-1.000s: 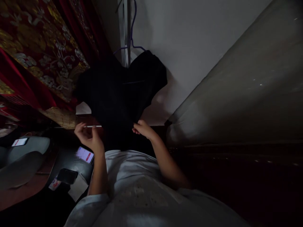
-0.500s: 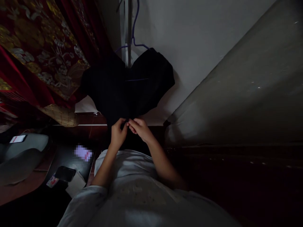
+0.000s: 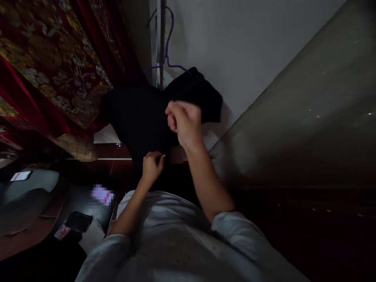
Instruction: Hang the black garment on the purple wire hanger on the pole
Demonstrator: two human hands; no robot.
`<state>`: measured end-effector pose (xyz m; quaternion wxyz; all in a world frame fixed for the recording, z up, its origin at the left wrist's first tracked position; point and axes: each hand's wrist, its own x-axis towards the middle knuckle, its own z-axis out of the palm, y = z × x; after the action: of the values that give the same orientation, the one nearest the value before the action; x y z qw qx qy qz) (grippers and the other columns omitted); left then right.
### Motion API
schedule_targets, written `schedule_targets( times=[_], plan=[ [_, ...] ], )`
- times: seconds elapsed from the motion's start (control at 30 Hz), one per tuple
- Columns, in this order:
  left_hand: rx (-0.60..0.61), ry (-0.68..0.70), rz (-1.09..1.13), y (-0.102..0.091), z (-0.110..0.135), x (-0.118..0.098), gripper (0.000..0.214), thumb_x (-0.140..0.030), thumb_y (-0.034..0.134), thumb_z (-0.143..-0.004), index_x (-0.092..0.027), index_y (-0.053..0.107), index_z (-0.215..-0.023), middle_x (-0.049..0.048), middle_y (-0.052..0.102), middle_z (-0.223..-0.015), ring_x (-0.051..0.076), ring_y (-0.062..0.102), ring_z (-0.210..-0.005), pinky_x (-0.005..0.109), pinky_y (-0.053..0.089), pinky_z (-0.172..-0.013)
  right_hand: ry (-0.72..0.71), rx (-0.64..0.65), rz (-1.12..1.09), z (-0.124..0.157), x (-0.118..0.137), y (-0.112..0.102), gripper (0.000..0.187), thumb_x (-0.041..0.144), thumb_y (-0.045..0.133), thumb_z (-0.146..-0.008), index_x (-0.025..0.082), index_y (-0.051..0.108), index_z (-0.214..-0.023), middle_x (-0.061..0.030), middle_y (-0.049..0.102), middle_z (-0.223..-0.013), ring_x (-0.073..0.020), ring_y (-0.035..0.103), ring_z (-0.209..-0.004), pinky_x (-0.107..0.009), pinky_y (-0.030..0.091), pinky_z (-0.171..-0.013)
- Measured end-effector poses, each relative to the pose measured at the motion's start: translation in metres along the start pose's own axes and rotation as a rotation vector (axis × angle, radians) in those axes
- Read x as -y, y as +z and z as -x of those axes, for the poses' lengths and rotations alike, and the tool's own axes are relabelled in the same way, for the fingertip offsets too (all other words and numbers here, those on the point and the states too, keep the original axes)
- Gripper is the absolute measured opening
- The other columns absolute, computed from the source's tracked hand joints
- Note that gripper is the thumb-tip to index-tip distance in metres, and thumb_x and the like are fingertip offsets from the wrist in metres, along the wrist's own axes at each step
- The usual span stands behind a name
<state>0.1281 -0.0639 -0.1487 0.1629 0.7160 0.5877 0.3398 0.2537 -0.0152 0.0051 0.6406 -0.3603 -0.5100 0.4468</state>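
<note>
A black garment (image 3: 135,117) hangs in front of me from a purple hanger (image 3: 167,43); dim light hides its details. Low on its front, my left hand (image 3: 152,167) is closed, with thumb and fingers pinching the cloth at its lower part. My right hand (image 3: 187,122) is raised higher, over the right side of the garment and apart from my left. Its fingers are curled into a pinch. Whatever they hold, if anything, is too small and dark to make out.
A red and gold patterned curtain (image 3: 53,66) hangs at the left. Below it, a phone (image 3: 21,176) lies on a grey seat, and a dark phone (image 3: 78,222) lies on a black surface beside papers. A large grey covered panel (image 3: 308,117) slants along the right.
My right hand has lifted away from my left, moving up and to the right. My left hand stays low at the garment. The cloth's right side has shifted a little.
</note>
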Motion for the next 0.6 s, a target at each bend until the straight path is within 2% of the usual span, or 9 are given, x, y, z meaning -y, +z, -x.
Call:
schedule_targets(
  times=[0.13, 0.2, 0.27, 0.3, 0.33, 0.4, 0.47, 0.53, 0.6],
  plan=[
    [0.283, -0.085, -0.148, -0.006, -0.023, -0.004, 0.021, -0.021, 0.065, -0.095, -0.018, 0.072, -0.075, 0.0113, 0.071, -0.079, 0.027, 0.068, -0.077, 0.032, 0.046, -0.071, -0.181, -0.061, -0.019, -0.041, 0.035, 0.009, 0.048, 0.062, 0.064, -0.092, 0.020, 0.058, -0.070, 0.0041, 0.047, -0.052, -0.0057, 0.037, -0.041, -0.020, 0.027, -0.039],
    [0.409, -0.057, -0.130, -0.021, -0.036, -0.013, 0.022, -0.019, 0.075, -0.087, -0.019, 0.071, -0.066, 0.0072, 0.068, -0.067, 0.024, 0.065, -0.064, 0.030, 0.045, -0.065, -0.221, -0.054, -0.005, -0.043, 0.035, 0.008, 0.045, 0.060, 0.064, -0.093, 0.020, 0.059, -0.072, 0.0039, 0.049, -0.052, -0.0061, 0.039, -0.041, -0.020, 0.029, -0.039],
    [0.475, 0.048, -0.062, -0.045, -0.052, -0.030, 0.017, -0.023, 0.081, -0.083, -0.019, 0.073, -0.068, 0.0045, 0.067, -0.065, 0.021, 0.064, -0.061, 0.029, 0.046, -0.065, -0.231, -0.055, 0.004, -0.040, 0.029, 0.004, 0.043, 0.056, 0.061, -0.097, 0.019, 0.059, -0.074, 0.0042, 0.049, -0.051, -0.0062, 0.040, -0.041, -0.020, 0.030, -0.039],
    [0.442, 0.152, 0.008, -0.060, -0.061, -0.042, 0.013, -0.026, 0.079, -0.086, -0.019, 0.076, -0.076, 0.0043, 0.069, -0.069, 0.021, 0.064, -0.063, 0.030, 0.047, -0.068, -0.225, -0.052, 0.013, -0.038, 0.025, 0.002, 0.042, 0.054, 0.059, -0.098, 0.019, 0.058, -0.074, 0.0045, 0.049, -0.051, -0.0061, 0.040, -0.041, -0.019, 0.030, -0.040],
    [0.312, 0.265, 0.102, -0.075, -0.071, -0.054, 0.009, -0.027, 0.076, -0.090, -0.019, 0.078, -0.088, 0.0044, 0.071, -0.076, 0.021, 0.065, -0.068, 0.030, 0.049, -0.073, -0.214, -0.050, 0.028, -0.036, 0.022, -0.001, 0.041, 0.051, 0.057, -0.100, 0.019, 0.057, -0.074, 0.0047, 0.049, -0.051, -0.0060, 0.040, -0.040, -0.019, 0.030, -0.040],
    [-0.042, 0.429, 0.300, -0.104, -0.092, -0.081, 0.027, -0.023, 0.071, -0.093, -0.020, 0.072, -0.120, 0.0038, 0.071, -0.092, 0.021, 0.068, -0.082, 0.031, 0.050, -0.086, -0.196, -0.032, 0.056, -0.033, 0.021, -0.005, 0.038, 0.041, 0.055, -0.103, 0.019, 0.055, -0.072, 0.0049, 0.049, -0.051, -0.0056, 0.041, -0.040, -0.018, 0.030, -0.040],
    [-0.244, 0.552, 0.354, -0.125, -0.112, -0.105, 0.045, -0.018, 0.063, -0.098, -0.021, 0.057, -0.143, 0.0028, 0.068, -0.097, 0.019, 0.066, -0.086, 0.032, 0.049, -0.090, -0.200, -0.016, 0.071, -0.032, 0.025, -0.007, 0.034, 0.030, 0.053, -0.103, 0.018, 0.055, -0.070, 0.0050, 0.048, -0.050, -0.0054, 0.041, -0.040, -0.018, 0.030, -0.041],
    [-0.288, 0.630, 0.288, -0.137, -0.128, -0.120, 0.030, -0.019, 0.059, -0.101, -0.020, 0.065, -0.131, 0.0035, 0.065, -0.095, 0.019, 0.064, -0.089, 0.032, 0.049, -0.090, -0.225, 0.000, 0.074, -0.033, 0.032, -0.009, 0.032, 0.024, 0.051, -0.102, 0.017, 0.056, -0.071, 0.0052, 0.048, -0.050, -0.0052, 0.041, -0.041, -0.017, 0.029, -0.041],
    [-0.275, 0.650, 0.205, -0.139, -0.136, -0.126, 0.012, -0.023, 0.060, -0.102, -0.020, 0.071, -0.102, 0.0047, 0.064, -0.091, 0.020, 0.063, -0.090, 0.033, 0.048, -0.090, -0.279, 0.011, 0.083, -0.036, 0.034, -0.012, 0.032, 0.025, 0.052, -0.103, 0.017, 0.056, -0.071, 0.0061, 0.047, -0.050, -0.0049, 0.040, -0.042, -0.017, 0.028, -0.042]
  ],
)
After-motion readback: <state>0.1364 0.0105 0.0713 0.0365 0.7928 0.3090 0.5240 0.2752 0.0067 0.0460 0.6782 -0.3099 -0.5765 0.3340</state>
